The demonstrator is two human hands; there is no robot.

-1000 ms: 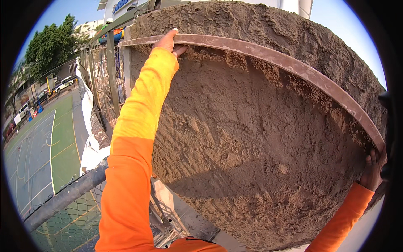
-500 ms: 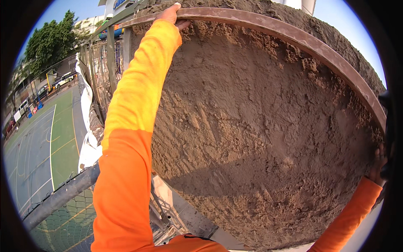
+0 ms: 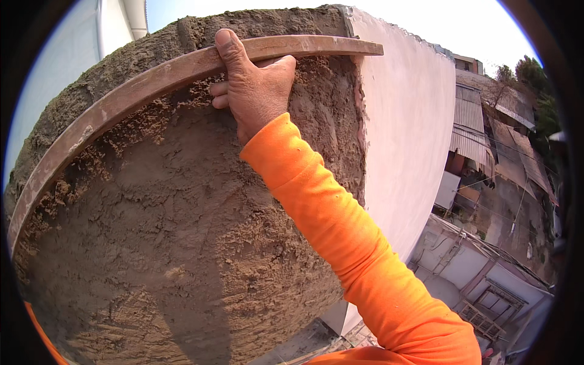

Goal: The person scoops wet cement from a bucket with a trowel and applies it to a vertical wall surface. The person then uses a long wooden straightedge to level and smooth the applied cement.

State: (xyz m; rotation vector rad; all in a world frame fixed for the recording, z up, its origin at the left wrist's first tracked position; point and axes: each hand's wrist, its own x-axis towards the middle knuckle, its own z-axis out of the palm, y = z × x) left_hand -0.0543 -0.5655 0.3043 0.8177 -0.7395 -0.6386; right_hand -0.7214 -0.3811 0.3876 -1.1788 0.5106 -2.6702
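My right hand (image 3: pixel 260 91) grips a long brown screed bar (image 3: pixel 319 45), thumb over its upper edge and fingers curled below. The bar looks bowed through the lens and lies against a wall of rough, wet-looking brown mortar (image 3: pixel 182 243), near the top. Crumbs of mortar (image 3: pixel 146 125) cling along its lower edge. Its right end sticks out past the mortar's corner. My left hand is out of view; only a strip of orange sleeve (image 3: pixel 44 336) shows at the lower left.
A smooth pale wall face (image 3: pixel 404 121) meets the mortar at the corner on the right. Far below on that side lie corrugated roofs (image 3: pixel 469 125) and a yard with a wooden frame (image 3: pixel 486 310). A white building (image 3: pixel 118 27) rises at upper left.
My view has swung right, from the bar's left end and the sports court to its right end and the pale wall. My left hand has left the picture; my right hand now shows clearly.
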